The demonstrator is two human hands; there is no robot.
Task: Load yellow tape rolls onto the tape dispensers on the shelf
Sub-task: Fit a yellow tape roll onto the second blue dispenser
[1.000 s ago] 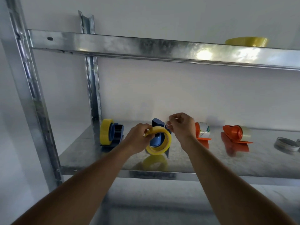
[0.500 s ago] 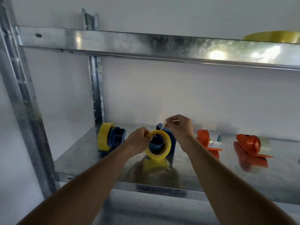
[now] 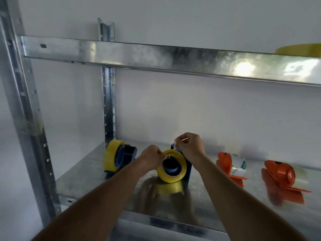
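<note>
Two dispensers: blue, on the shelf (image 3: 90,178); left dispenser (image 3: 127,153) loaded with a yellow roll (image 3: 111,158); middle dispenser (image 3: 188,168) being loaded now.
Step in hand: judged to be threading; second yellow tape roll (image 3: 172,166) seated around the blue hub of the middle dispenser, free end being drawn off.
Left hand (image 3: 150,160): fingers curled, pinching the near upper rim of the roll, steadying it.
Right hand (image 3: 190,145): fingers curled, pinching a thin pale strip above the roll, apparently the tape's loose end; strip itself too faint to confirm fully.
Location of task item: roll upright on the hub, near the front middle of the shelf, mirrored in the metal below.
Next move, as judged: draw the strip over to the cutter end of the dispenser and press it down; left hand to keep the roll from slipping off the hub. Cutter not visible from here.
Remaining stock: another yellow roll (image 3: 300,49) on the upper shelf, far right.
Also present: two orange dispensers (image 3: 225,162) (image 3: 279,173) with clear tape, right of the work, untouched.
</note>
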